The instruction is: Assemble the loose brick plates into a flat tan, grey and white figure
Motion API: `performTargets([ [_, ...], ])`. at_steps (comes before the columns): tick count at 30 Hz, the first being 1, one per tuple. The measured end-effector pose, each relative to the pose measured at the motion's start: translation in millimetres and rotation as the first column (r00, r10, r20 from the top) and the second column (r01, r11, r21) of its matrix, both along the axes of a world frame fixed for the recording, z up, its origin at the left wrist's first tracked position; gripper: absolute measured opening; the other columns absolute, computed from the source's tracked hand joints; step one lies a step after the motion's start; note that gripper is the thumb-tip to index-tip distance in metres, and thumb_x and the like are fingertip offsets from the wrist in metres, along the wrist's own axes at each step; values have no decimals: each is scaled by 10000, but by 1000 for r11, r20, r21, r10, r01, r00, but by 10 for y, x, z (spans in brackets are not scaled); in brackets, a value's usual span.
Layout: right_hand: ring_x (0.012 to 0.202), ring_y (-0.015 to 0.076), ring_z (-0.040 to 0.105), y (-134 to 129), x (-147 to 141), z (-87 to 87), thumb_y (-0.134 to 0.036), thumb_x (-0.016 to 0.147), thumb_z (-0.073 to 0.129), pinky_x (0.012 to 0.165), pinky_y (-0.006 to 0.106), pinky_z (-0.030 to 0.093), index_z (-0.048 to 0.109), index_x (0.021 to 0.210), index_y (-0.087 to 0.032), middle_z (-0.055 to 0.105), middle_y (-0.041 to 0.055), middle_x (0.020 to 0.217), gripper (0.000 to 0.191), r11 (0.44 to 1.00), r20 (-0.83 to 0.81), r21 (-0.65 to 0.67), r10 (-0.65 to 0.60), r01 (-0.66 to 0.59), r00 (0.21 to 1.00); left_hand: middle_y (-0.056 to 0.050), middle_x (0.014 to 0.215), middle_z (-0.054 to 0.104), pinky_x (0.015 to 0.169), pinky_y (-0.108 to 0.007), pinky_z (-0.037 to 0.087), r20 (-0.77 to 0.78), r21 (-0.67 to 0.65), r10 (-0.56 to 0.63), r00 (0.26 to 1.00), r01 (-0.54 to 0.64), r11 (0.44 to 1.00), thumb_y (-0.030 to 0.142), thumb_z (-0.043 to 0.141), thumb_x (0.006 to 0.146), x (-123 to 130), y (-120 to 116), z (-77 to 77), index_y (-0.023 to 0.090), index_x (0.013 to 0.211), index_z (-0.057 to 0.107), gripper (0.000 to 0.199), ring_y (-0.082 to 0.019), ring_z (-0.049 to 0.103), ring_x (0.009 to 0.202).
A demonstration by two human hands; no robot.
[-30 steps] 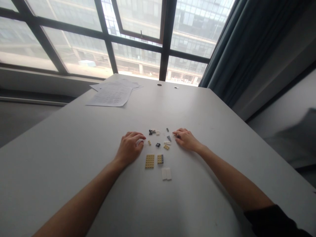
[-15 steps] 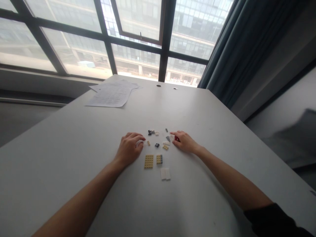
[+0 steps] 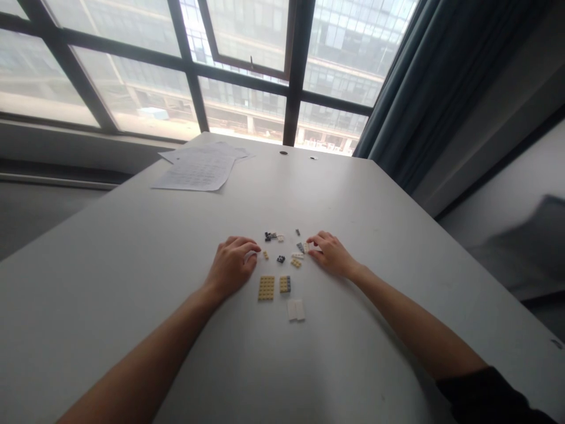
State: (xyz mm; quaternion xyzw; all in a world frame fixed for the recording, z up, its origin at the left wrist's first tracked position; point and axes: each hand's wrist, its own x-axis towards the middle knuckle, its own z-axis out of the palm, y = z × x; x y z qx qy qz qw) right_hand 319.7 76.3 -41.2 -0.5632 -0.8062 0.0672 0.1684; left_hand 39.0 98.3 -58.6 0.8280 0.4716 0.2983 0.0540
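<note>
My left hand (image 3: pixel 233 265) rests on the table with its fingers curved, thumb and fingertips apart, nothing between them. Just right of its fingertips lies a small tan brick (image 3: pixel 265 255). On the other side, my right hand (image 3: pixel 330 254) has its thumb and index finger apart at the edge of a cream brick (image 3: pixel 306 248); whether they touch it I cannot tell. Left of that brick are a grey wedge piece (image 3: pixel 301 247), a white piece (image 3: pixel 298 255) and a tan studded piece (image 3: pixel 295 263). A dark grey brick (image 3: pixel 281 259) sits between both hands.
Nearer me lie a tan studded plate (image 3: pixel 266 288), a tan-and-grey block (image 3: pixel 285 284) and two white tiles (image 3: pixel 296 310). Black, grey and white pieces (image 3: pixel 271 236) and a small grey piece (image 3: pixel 297 232) are farther back. Printed papers (image 3: pixel 194 169) lie at the table's far left.
The fingers of my right hand have shifted slightly right and back, showing more of the cream brick. My left hand has stayed in place.
</note>
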Motion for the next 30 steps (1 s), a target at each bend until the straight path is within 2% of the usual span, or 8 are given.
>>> performTargets([
  [4, 1001, 200, 523, -299, -57, -13, -277, 892, 570, 911, 346, 406, 596, 1109, -188, 593, 76, 1039, 236, 997, -52, 45, 68, -66, 996, -42, 1036, 685, 933, -413, 394, -6, 4, -4, 1000, 4, 1000, 239, 486, 809, 8, -14, 10, 219, 877, 693, 219, -244, 542, 1037],
  [10, 1029, 221, 508, -639, -113, -87, -318, 892, 565, 924, 379, 393, 595, 1092, -201, 597, 77, 1040, 234, 990, -43, 11, 139, -139, 989, -54, 1048, 684, 930, -419, 384, -33, -8, 2, 999, -3, 1000, 270, 486, 813, 16, -24, 12, 223, 900, 692, 229, -256, 535, 1053],
  [25, 982, 231, 496, -721, -131, -141, -303, 858, 580, 919, 395, 388, 614, 1096, -204, 593, 75, 1019, 260, 996, -91, 42, 84, -81, 992, -59, 1096, 659, 948, -430, 380, -42, -42, 25, 999, -26, 999, 345, 504, 831, 6, 26, 8, 220, 985, 663, 254, -265, 520, 1090],
  [30, 976, 238, 503, -725, -106, -122, -343, 843, 601, 902, 395, 400, 619, 1096, -198, 602, 79, 1010, 292, 993, -84, 47, 115, -112, 990, -62, 1092, 661, 958, -416, 382, -22, -41, 30, 999, -31, 999, 343, 503, 830, 0, 35, 2, 212, 974, 671, 257, -257, 522, 1090],
])
